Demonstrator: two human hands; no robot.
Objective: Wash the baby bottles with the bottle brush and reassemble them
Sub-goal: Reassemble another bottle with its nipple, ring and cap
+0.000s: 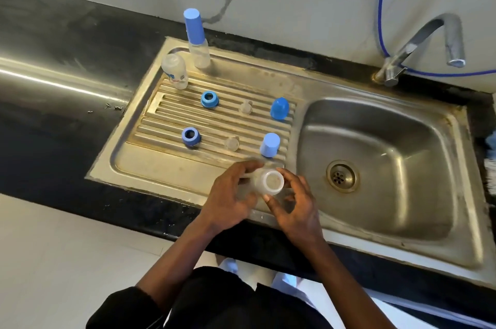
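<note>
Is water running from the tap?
No, no stream falls from the spout of the tap, and the sink basin below it shows no flowing water.

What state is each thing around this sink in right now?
Held bottle, uncapped, gripped by left hand and right hand.
Tall bottle, capped, upright.
Short bottle, uncapped, standing.
Blue rings, off, on the drainboard.
Nipples, loose.
Blue caps, off, standing.
Tap, not running.
</note>
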